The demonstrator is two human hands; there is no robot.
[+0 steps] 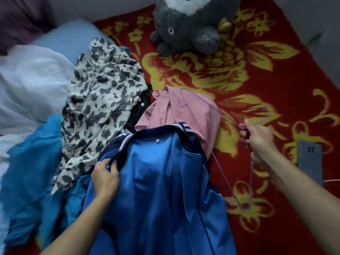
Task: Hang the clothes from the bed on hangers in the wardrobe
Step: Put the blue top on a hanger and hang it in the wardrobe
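Note:
A blue jacket (158, 184) with a navy collar and striped trim lies spread on the bed in front of me. My left hand (104, 178) grips its left shoulder seam. My right hand (257, 138) holds thin purple wire hangers (251, 173) by the neck, to the right of the jacket; one wire arm reaches over a pink garment (185, 111) that lies just beyond the jacket's collar. A black-and-white patterned garment (103, 100) is heaped to the left of the jacket. More blue cloth (33, 159) lies at the far left.
A red blanket with yellow flowers (257, 74) covers the bed. A grey plush toy (191, 26) sits at the far end. A grey phone (310, 159) with a white cable lies at the right. White bedding (31, 78) and a blue pillow (73, 37) are at the left.

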